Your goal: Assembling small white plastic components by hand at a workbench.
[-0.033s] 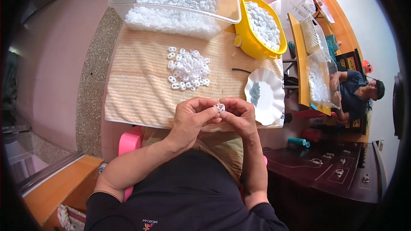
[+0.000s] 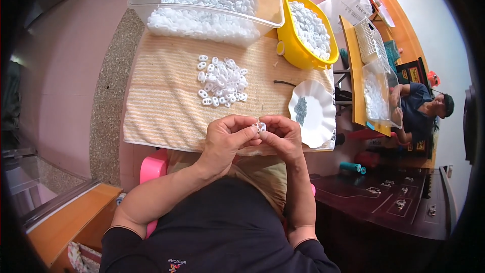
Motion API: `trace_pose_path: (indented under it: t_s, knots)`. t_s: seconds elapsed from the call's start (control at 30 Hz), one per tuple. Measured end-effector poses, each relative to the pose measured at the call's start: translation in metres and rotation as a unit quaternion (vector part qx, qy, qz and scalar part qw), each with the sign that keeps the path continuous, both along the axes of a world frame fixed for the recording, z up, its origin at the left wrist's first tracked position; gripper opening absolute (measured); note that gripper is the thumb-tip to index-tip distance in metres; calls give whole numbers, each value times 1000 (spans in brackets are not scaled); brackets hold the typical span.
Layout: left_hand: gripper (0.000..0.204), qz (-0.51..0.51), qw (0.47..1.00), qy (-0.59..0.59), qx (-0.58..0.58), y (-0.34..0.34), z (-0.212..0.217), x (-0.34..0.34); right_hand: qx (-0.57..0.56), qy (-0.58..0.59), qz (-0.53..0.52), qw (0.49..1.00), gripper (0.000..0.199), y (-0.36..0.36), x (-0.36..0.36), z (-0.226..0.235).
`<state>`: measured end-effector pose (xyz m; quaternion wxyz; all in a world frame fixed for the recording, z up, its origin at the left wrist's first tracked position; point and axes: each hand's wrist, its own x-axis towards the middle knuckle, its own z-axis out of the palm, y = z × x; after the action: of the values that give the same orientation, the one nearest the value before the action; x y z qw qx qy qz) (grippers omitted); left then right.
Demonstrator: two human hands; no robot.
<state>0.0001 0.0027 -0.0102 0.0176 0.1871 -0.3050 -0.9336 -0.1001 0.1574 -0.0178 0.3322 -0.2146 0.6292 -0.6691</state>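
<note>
Clearly my left hand (image 2: pixel 227 139) and right hand (image 2: pixel 283 136) pinch one small white clip (image 2: pixel 260 127) between fingertips; loosening could drop it past the towel (image 2: pixel 161 101) beyond.

Nothing changes here: your left hand (image 2: pixel 228 136) and right hand (image 2: pixel 281 136) sit exactly where they were, pinching the same small white plastic ring piece (image 2: pixel 260 127) between your fingertips at the desk's near edge.
</note>
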Motion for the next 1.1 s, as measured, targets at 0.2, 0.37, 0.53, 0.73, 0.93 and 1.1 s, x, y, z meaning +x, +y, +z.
trace_pose_path:
  t_s: [0.2,0.37,0.53,0.73,0.93,1.1]
  knots:
    - [14,0,1000,-6,-2,0,-1,0,-49,-8,-37,998,27,9,-6,-16]
    - [14,2,1000,-8,-7,-1,-2,-1,-42,-34,-38,998,25,3,-1,-7]
    - [14,9,1000,-11,-15,-1,-4,-2,43,0,-51,998,23,2,-1,-7]
    - [15,-2,999,-25,-22,-4,0,-3,5,-26,-60,998,22,0,-2,-8]
    - [15,-5,999,-27,-29,-4,-5,-3,-10,-19,-49,999,24,-1,0,-7]
    - [15,-8,999,-22,-38,-5,-5,-4,-2,-34,-38,999,27,-2,2,-2]
